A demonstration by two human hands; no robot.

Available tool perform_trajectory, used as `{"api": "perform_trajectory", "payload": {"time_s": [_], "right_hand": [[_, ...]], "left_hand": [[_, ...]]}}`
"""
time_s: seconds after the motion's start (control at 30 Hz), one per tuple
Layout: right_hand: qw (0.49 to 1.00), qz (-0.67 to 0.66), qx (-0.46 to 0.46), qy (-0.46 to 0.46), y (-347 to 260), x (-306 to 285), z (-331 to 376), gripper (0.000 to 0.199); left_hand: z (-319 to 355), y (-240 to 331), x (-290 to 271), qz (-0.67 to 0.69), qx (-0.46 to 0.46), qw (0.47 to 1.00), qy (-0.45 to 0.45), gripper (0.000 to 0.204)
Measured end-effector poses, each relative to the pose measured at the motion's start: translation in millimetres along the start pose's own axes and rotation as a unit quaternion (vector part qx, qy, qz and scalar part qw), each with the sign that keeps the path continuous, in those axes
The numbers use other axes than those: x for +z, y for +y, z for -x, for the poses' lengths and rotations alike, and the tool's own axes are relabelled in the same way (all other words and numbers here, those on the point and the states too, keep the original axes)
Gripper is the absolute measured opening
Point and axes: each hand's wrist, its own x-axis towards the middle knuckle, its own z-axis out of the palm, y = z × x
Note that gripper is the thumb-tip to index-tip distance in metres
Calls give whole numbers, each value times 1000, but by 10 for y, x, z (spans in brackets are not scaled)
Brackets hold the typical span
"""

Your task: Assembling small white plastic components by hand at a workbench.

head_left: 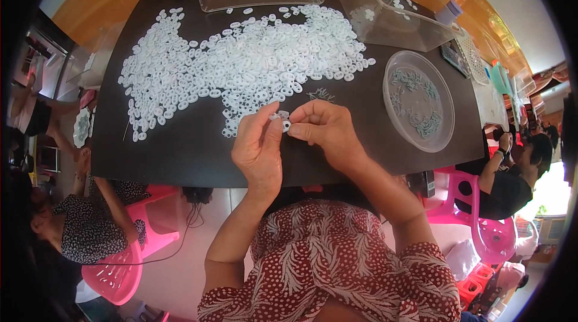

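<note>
Just in front of me, over the near part of the dark table, my left hand (259,150) grips a small white plastic piece (286,124) with a dark round hole between thumb and fingers. My right hand (330,132) is closed in a pinch right against that piece; whatever its fingertips hold is too small to make out. Beyond both hands spreads a big heap of white oval pieces with two holes (253,60). A few thin grey-green pins, perhaps screws (321,94), lie loose by the heap's near edge, close to my right hand.
A round clear dish (438,145) with many grey-green pins stands to the right. Clear plastic bins (265,8) line the far edge, and a phone (455,59) lies at the right. A person (90,219) sits on a pink chair at left, another person (509,180) at right.
</note>
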Motion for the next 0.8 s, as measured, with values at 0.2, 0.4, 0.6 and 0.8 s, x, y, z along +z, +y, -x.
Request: {"api": "perform_trajectory", "payload": {"time_s": [0.2,0.4,0.6,0.8], "right_hand": [[998,-22,-30,41,79,155,25,15],[983,-39,-117,135,238,383,90,14],[977,-50,-140,150,265,412,99,14],[981,60,-132,126,220,166,39,14]], "left_hand": [[9,-12,16,-77,86,993,33,21],[32,-43,68,3,53,995,82,22],[21,-51,100,75,23,991,107,22],[-68,-74,18,65,28,990,123,22]]}}
